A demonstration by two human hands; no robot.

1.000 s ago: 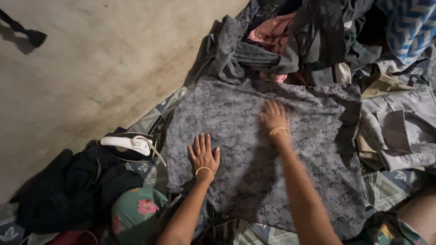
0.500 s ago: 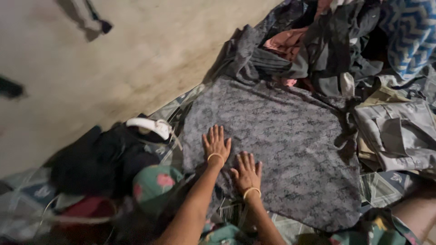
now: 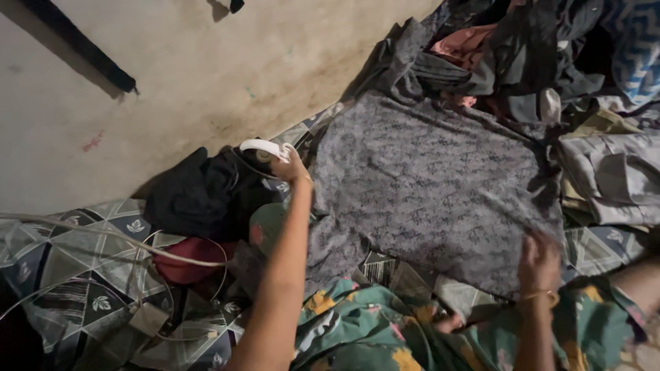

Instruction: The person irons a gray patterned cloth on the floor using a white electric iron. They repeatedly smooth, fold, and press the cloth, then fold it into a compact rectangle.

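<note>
Head camera shows your left hand [image 3: 291, 168] closed on the white handle of the electric iron [image 3: 263, 149], beside the grey mottled cloth [image 3: 433, 185] spread on the patterned mat [image 3: 82, 261]. Your right hand [image 3: 538, 264] pinches that cloth's near edge.

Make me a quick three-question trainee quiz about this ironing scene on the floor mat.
1. True or false: the left hand is at the handle of the iron.
2. Which edge of the grey garment does the right hand touch: A) far edge, B) near right edge, C) left edge?
3. Fill in: the iron sits on a ____ cloth.

Key
1. True
2. B
3. black
</note>
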